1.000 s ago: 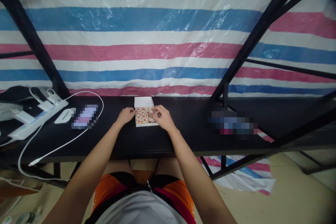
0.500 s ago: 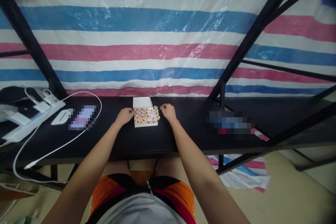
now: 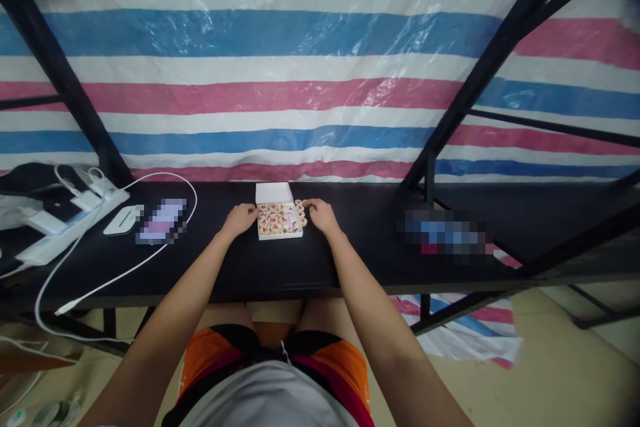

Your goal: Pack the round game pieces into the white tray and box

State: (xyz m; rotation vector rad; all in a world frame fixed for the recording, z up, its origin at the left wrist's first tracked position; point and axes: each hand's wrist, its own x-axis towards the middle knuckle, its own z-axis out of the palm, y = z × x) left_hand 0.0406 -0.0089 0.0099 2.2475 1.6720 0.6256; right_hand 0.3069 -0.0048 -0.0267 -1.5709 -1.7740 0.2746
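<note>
A small white box (image 3: 280,235) lies on the black table (image 3: 250,267), filled with several round pale game pieces marked in red. Its white lid (image 3: 273,192) lies just behind it. My left hand (image 3: 241,218) rests with curled fingers against the box's left edge. My right hand (image 3: 321,215) is on the right side of the box, fingers bent over a few loose pieces (image 3: 301,212) that lie on the table there. Whether a piece is pinched in it is hidden.
At the left lie a white power strip (image 3: 60,230) with plugs and cables, a white mouse (image 3: 121,219) and a blurred flat object (image 3: 163,221). Another blurred object (image 3: 445,233) lies at the right. Black frame bars (image 3: 450,113) and a striped tarp (image 3: 280,80) stand behind.
My right hand left the top of the box, moved out to its right side, then came back a little toward the loose pieces. My left hand stayed at the box's left edge.
</note>
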